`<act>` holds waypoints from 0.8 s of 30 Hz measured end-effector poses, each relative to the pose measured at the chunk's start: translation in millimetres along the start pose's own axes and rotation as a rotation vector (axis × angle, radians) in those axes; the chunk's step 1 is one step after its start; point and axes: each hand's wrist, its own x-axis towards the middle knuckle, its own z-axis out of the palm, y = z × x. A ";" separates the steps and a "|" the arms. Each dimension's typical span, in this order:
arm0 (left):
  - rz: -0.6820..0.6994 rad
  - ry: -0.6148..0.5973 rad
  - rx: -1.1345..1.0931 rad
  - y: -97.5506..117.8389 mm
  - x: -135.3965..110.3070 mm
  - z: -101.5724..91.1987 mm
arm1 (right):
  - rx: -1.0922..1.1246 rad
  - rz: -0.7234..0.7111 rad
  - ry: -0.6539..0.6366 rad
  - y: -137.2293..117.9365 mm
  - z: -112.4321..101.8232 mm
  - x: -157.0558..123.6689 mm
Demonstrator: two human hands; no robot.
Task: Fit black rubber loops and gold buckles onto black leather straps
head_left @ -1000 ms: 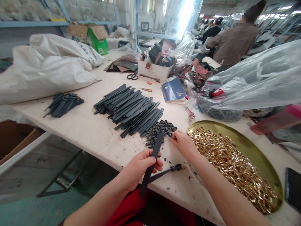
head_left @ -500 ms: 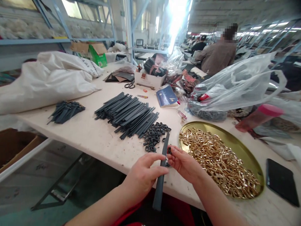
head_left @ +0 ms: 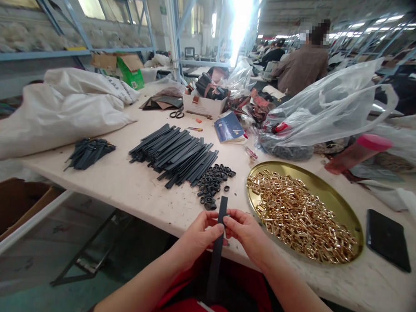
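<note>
A dark strap [head_left: 216, 261] stands nearly upright over the table's front edge, its lower end reaching toward my lap. My left hand [head_left: 196, 237] pinches it near the top between thumb and fingers. From the other side, the fingers of my right hand [head_left: 248, 232] are closed against the same strap; any small loop among them is mostly hidden. Just beyond my hands lies a heap of small dark loops [head_left: 210, 188], with one loose loop [head_left: 226, 188] beside it. Behind that heap is a pile of similar dark straps [head_left: 174, 152].
A gold oval tray [head_left: 324, 192] of gold metal buckles [head_left: 301, 218] sits right, with a black phone [head_left: 387, 239] beyond. Left are a bundle of dark straps [head_left: 90, 153] and a white sack [head_left: 73, 108]. Scissors [head_left: 177, 113], a blue booklet [head_left: 228, 128] and plastic bags [head_left: 319, 110] lie farther back.
My right hand has moved left onto the strap; the small dark loop it held is now mostly out of sight. The strap's top has dropped lower and shifted slightly left.
</note>
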 end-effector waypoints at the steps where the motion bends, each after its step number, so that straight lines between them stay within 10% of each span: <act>1: -0.044 -0.016 -0.013 0.1 3.2 0.4 | -0.027 -0.017 0.016 0.8 -0.2 -0.3; 14: -0.259 -0.132 -0.192 2.1 9.8 -7.4 | 0.257 0.006 0.150 12.2 -21.1 15.9; 24: 0.034 -0.012 0.513 -1.6 21.5 -4.0 | 0.510 -0.007 0.103 7.9 -8.0 19.6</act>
